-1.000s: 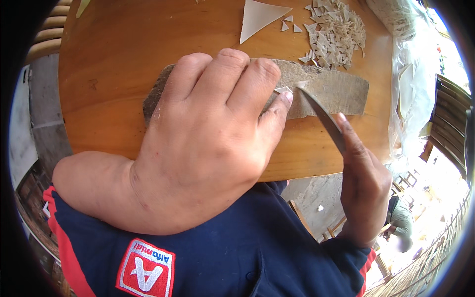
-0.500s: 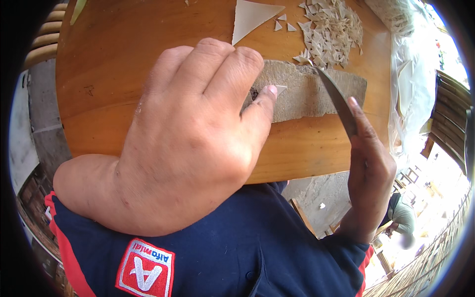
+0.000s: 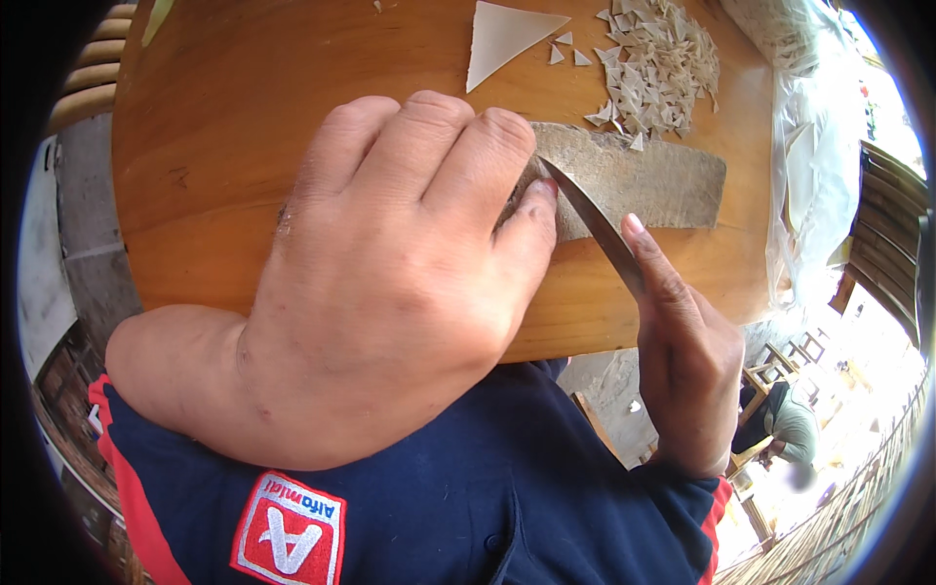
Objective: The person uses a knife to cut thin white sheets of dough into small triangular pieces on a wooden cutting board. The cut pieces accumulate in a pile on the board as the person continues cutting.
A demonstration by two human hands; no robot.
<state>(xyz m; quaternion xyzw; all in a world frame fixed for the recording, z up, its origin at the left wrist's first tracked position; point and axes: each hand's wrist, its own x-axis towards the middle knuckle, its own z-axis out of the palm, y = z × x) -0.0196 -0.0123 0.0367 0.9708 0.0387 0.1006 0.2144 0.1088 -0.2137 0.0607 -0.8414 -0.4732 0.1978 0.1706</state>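
My left hand (image 3: 400,263) is closed over the left end of a worn wooden block (image 3: 653,180). Its thumb presses down beside a thin off-white piece (image 3: 543,169), mostly hidden by the fingers. In my right hand (image 3: 687,361) is a knife (image 3: 597,216) with a narrow dark blade, the thumb laid along its back. The blade's tip lies at the left thumb, over the block. Beyond the block are a larger off-white triangular sheet (image 3: 507,41), small loose triangles (image 3: 582,57) and a heap of small triangular chips (image 3: 663,73).
The varnished wooden table (image 3: 205,195) has its near edge against my body. Clear plastic wrapping (image 3: 819,166) hangs along the right side, with pale sheets inside. Another person (image 3: 792,429) is bent over at the lower right, near wooden frames.
The knife and my right hand have moved left, from the block's far edge to my left thumb. One chip now lies at the block's far edge. My left hand has shifted slightly.
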